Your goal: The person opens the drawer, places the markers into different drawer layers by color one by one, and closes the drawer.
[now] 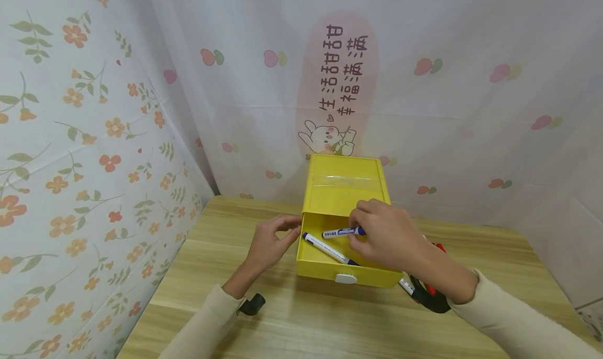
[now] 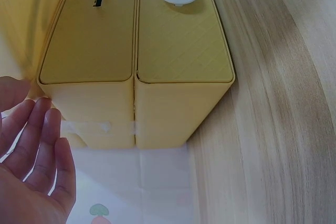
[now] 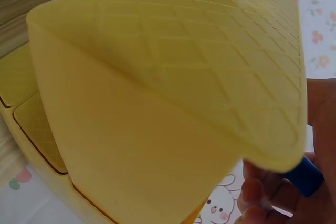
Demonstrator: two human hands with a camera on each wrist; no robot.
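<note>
A yellow drawer box stands on the table with its top drawer pulled out. Over the drawer, my right hand pinches a white whiteboard marker by its blue-capped end. In the right wrist view its blue cap sticks out past the drawer's corner, between the fingers. A second white marker with blue ends lies slantwise inside the drawer. My left hand is at the drawer's left side, fingertips right at its edge; the fingers look nearly straight in the left wrist view.
Right of the box, partly under my right forearm, lie another marker, a black curved thing and something red. A black device sits at my left wrist. Patterned curtains rise behind the wooden table.
</note>
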